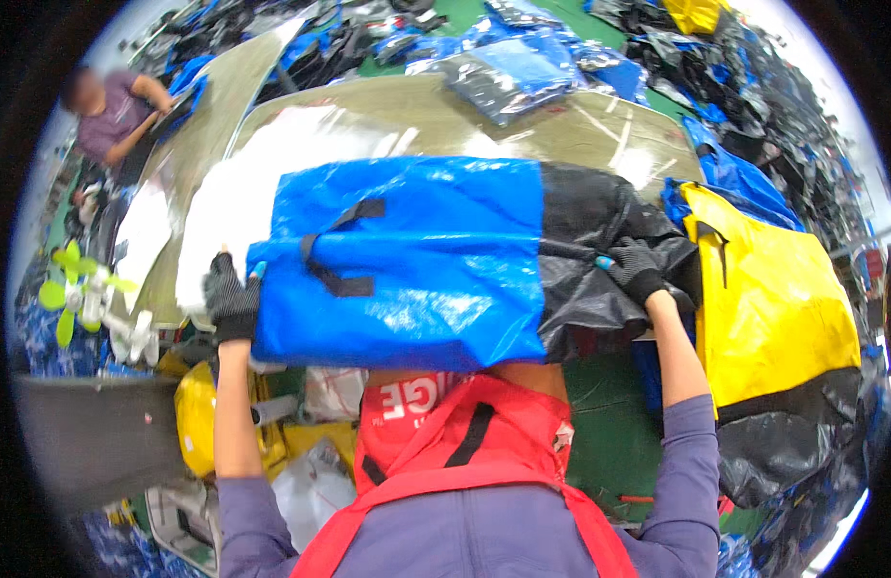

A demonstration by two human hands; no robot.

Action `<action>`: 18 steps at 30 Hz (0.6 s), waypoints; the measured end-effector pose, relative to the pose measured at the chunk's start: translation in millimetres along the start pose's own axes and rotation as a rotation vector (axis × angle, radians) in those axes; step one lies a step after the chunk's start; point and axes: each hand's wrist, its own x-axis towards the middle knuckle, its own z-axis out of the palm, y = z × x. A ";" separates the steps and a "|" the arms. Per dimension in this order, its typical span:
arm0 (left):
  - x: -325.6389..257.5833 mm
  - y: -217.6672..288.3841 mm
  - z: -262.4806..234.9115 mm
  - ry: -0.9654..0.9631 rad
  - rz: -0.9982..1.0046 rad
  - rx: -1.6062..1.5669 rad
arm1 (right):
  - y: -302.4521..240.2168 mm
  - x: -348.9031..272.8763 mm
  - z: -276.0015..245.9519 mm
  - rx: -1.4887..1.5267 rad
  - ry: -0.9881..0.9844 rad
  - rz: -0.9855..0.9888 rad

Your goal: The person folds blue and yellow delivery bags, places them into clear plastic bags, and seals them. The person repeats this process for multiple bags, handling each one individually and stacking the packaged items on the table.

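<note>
A large blue and black bag (445, 279) of shiny coated fabric lies flattened across the table in front of me, with a black strap handle (339, 260) on its blue part. My left hand (233, 297), in a dark striped glove, is closed on the blue left edge, thumb on top. On the right, my right hand (636, 270), gloved alike, pinches the crumpled black end (590, 241). The fabric partly hides the fingers of both hands.
A yellow and black bag (773, 299) hangs over the table's right side. Packed blue bags (513, 72) lie on the far edge of the table (387, 106). At far left are a green-bladed fan (69, 289) and another person (118, 120). Yellow bags (199, 414) sit below the near edge.
</note>
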 end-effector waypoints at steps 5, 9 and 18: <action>0.9 66.9 27.4 -0.475 0.527 0.062 | -3.3 6.0 -10.5 0.103 -0.074 0.009; 26.0 121.8 24.5 -0.674 0.322 0.423 | -18.0 12.5 -29.4 0.048 -0.234 0.107; -10.0 278.1 80.9 -0.520 1.027 -0.082 | -11.3 -43.6 -46.2 -0.149 0.333 -0.072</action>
